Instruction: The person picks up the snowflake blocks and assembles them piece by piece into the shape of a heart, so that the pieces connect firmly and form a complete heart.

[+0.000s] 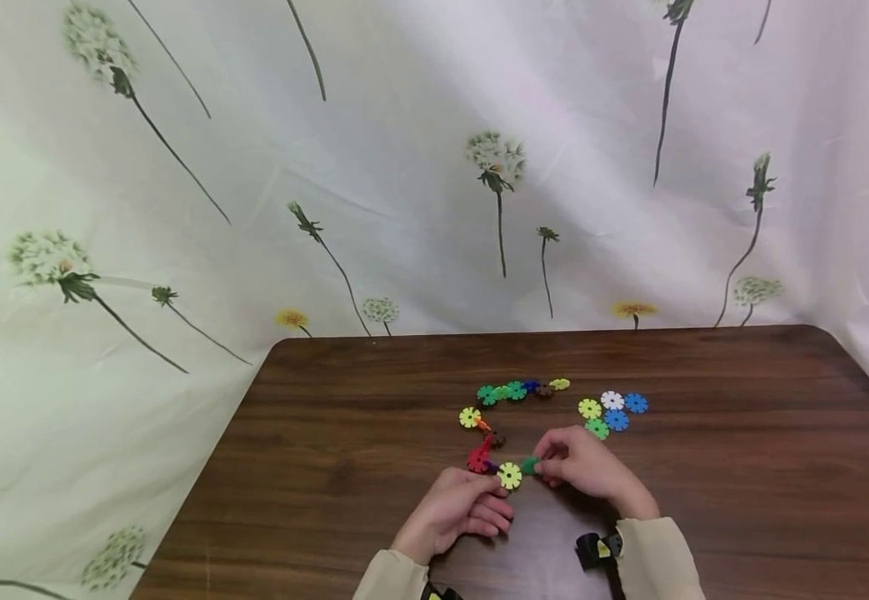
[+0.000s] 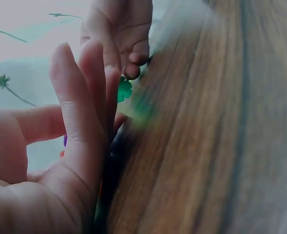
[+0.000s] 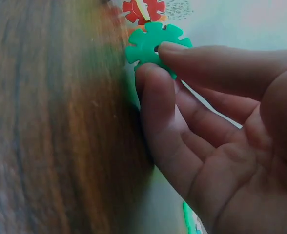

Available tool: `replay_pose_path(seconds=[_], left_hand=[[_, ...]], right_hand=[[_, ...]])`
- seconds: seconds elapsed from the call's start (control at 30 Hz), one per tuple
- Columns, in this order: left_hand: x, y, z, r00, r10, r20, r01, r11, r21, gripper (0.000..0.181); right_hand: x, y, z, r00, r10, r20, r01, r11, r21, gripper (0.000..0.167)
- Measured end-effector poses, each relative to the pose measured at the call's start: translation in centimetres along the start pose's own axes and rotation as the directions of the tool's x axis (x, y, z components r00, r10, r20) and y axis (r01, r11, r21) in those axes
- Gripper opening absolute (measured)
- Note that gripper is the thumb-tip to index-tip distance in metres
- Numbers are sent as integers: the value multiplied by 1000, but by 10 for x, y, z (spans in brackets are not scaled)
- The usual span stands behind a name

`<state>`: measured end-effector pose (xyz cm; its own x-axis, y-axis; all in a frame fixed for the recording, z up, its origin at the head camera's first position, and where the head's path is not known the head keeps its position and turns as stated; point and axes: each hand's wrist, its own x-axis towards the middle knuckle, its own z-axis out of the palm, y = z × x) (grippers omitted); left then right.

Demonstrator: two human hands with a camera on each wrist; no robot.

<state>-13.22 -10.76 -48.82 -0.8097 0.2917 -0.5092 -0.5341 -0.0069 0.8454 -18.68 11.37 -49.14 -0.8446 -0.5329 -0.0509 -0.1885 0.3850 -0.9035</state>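
Notched plastic discs, linked edge to edge, form a curved chain on the table. At its near end is a yellow disc (image 1: 509, 476), whose left edge my left hand (image 1: 464, 510) pinches between thumb and fingers. My right hand (image 1: 584, 467) pinches a green disc (image 3: 155, 46) between thumb and index finger, upright beside the yellow one. Whether the two discs are interlocked cannot be made out. Left of the yellow disc the chain continues with a purple disc and a red disc (image 1: 478, 460). In the left wrist view, my left fingers (image 2: 77, 112) hide most of the chain.
Farther along, the chain has a yellow disc (image 1: 469, 417) and a green disc (image 1: 487, 395), ending at another yellow disc (image 1: 560, 384). Loose discs, including a white one (image 1: 612, 401) and a blue one (image 1: 636, 403), lie beyond my right hand on the brown wooden table (image 1: 329, 467).
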Motion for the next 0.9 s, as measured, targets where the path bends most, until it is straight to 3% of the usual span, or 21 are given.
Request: replay_pose_path(seconds=[0.27,0.53,0.9], left_hand=[[1,-2,3,1000,14,-18,-14,1000,-26,23],[1,-4,5,998,45,-43,-46,998,-31,23],[1,-4,5,998,43,-47,-45,999,-27,22]], right_hand=[[2,0,1,1000,-1,8,2,999,-40,6],[1,0,2,1000,1,12,-1,999,-34,3],[2,-2,6,1000,-5,13,5,1000,-15,4]])
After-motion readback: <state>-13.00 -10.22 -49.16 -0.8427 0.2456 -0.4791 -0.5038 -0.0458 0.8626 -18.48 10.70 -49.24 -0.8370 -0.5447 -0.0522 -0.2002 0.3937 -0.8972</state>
